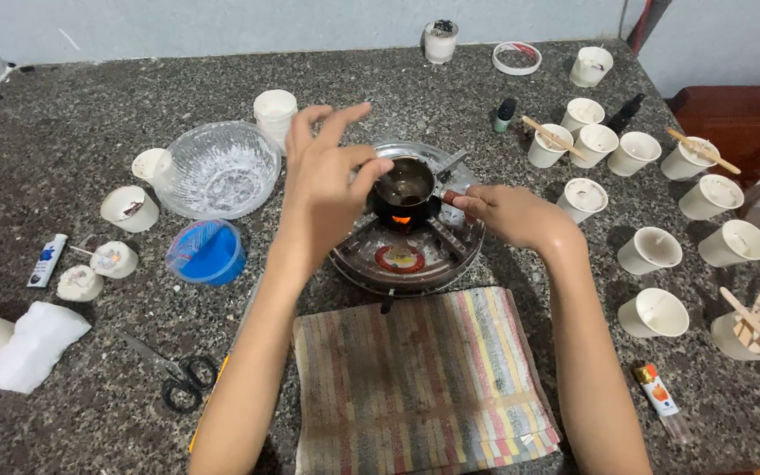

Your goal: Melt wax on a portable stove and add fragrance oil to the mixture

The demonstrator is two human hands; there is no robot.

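A small dark pot (405, 189) sits at the centre of the frame on a round metal burner (406, 251), a flame glowing orange just beneath it. The left hand (327, 176) hovers at the pot's left rim, thumb and forefinger pinched together over the liquid, the other fingers fanned upward; whether anything lies in the pinch cannot be told. The right hand (507, 214) grips the pot's handle, which runs rightward from the pot toward that hand, so the right is the one already joined to it. A striped cloth (420, 378) lies below the burner, a glass bowl (220, 169) and blue lid (207, 252) to the left, and rows of white paper cups (653, 251) crowd the right. Scissors (178, 374) rest at lower left, on the stone counter (72, 132).
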